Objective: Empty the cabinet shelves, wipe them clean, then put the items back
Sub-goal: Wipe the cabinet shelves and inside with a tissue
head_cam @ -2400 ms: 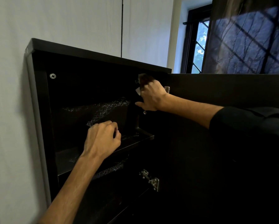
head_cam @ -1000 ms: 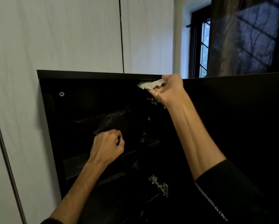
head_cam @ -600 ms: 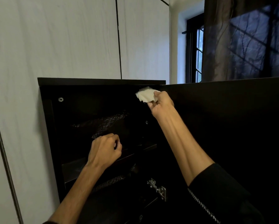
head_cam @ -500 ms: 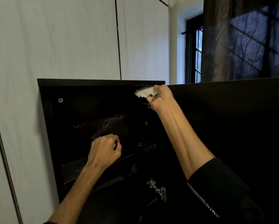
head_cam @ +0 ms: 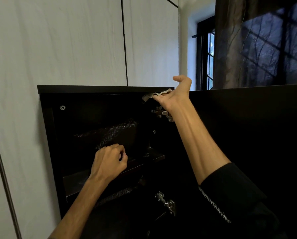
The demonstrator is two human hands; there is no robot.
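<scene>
The dark cabinet stands open against pale wall panels, its upper shelf bare and dusty. My right hand reaches up to the cabinet's top right corner. Its fingers press a small white cloth flat against the underside of the top panel, and the thumb sticks up above the panel. My left hand is a curled fist just in front of the shelf's front edge, with nothing visible in it. I cannot see the lower compartment's contents in the dark.
The open cabinet door fills the right side, hung on two metal hinges. A window and a dark curtain are behind it. Pale wall panels rise above and left of the cabinet.
My right hand has moved from pinching the cloth at the inner right side to pressing it up under the top panel, thumb lifted. My left fist has stayed by the shelf edge.
</scene>
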